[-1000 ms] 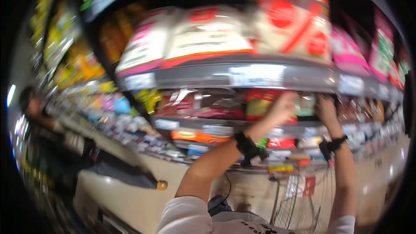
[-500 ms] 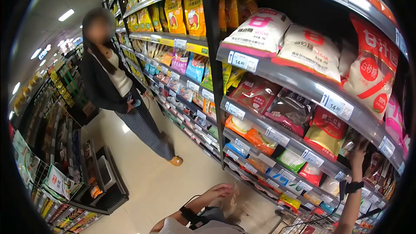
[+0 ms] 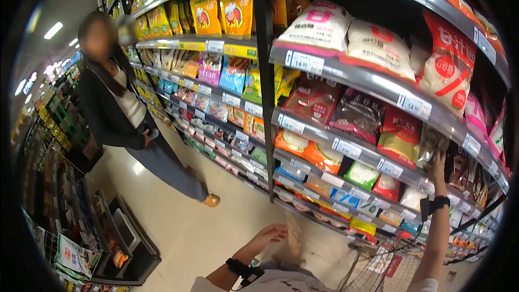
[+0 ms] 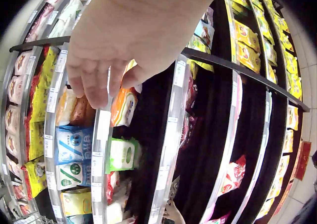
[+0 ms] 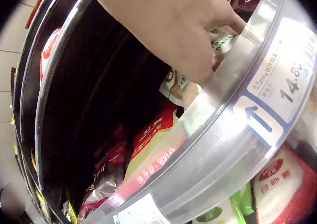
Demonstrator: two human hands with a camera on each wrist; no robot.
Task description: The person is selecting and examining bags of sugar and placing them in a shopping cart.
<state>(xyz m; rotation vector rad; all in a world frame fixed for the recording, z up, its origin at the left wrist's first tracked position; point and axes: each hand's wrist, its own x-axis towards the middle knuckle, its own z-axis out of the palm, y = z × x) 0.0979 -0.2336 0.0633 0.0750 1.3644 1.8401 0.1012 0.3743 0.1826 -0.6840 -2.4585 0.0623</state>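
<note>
Right hand stays up at the shelf rail, fingers curled on a packet behind it. Left hand has dropped below that rail near the cart, fingers loosely together, holding nothing visible.

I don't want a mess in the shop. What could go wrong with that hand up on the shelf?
The right hand reaches among tightly packed bags behind the shelf rail; pulling one might drag a neighbour off. A falling bag could land in or beside the cart below. The left hand hangs low, too far away to catch anything.
</note>
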